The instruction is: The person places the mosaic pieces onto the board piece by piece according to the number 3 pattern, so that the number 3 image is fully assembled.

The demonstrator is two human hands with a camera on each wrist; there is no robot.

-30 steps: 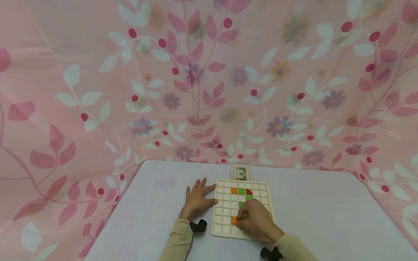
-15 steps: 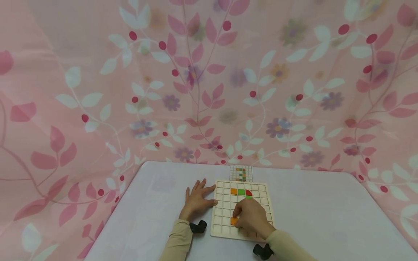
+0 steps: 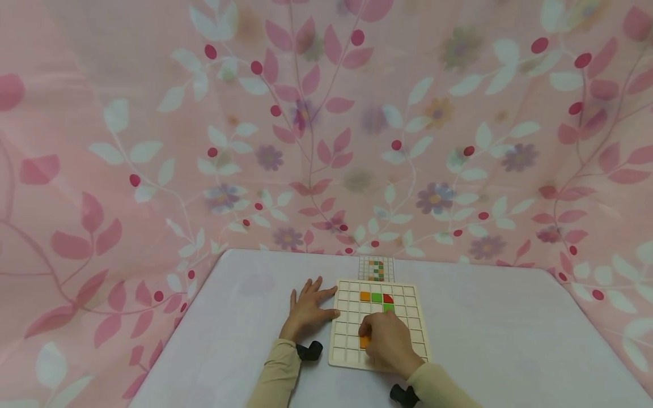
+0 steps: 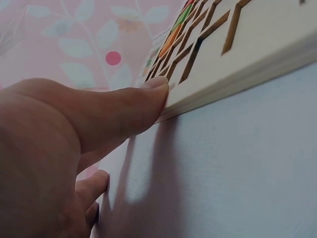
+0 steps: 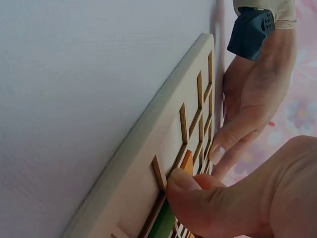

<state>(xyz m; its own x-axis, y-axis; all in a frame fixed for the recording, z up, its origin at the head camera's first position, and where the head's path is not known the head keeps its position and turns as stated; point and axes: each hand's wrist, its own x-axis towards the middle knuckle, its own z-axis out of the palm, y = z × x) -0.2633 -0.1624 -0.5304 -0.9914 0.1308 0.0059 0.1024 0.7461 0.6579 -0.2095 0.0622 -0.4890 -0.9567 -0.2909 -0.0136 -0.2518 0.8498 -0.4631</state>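
A pale wooden grid board (image 3: 347, 356) lies on the table under both hands. My left hand (image 3: 306, 314) has its fingers spread, thumb and index finger against the board's left edge; the left wrist view shows the thumb (image 4: 124, 106) at the rim. My right hand (image 3: 390, 340) is over the lower middle, thumb and index finger curled at an orange tile (image 3: 364, 342). In the right wrist view the thumb lies beside that orange tile (image 5: 186, 161), with a green tile (image 5: 163, 223) set just below. Other tiles under the hand are hidden in the head view.
Along an upper row sit another orange tile (image 3: 364, 296), a green tile (image 3: 376, 297) and a red rounded tile (image 3: 388, 298), with a green one (image 3: 389, 307) below the red. A printed pattern card (image 3: 376, 269) lies behind the board. White table (image 3: 490, 328), floral backdrop behind.
My right hand has moved slightly left, from the green tile it held beside the lower orange tile onto that orange tile. The left hand has stayed at the board's edge.
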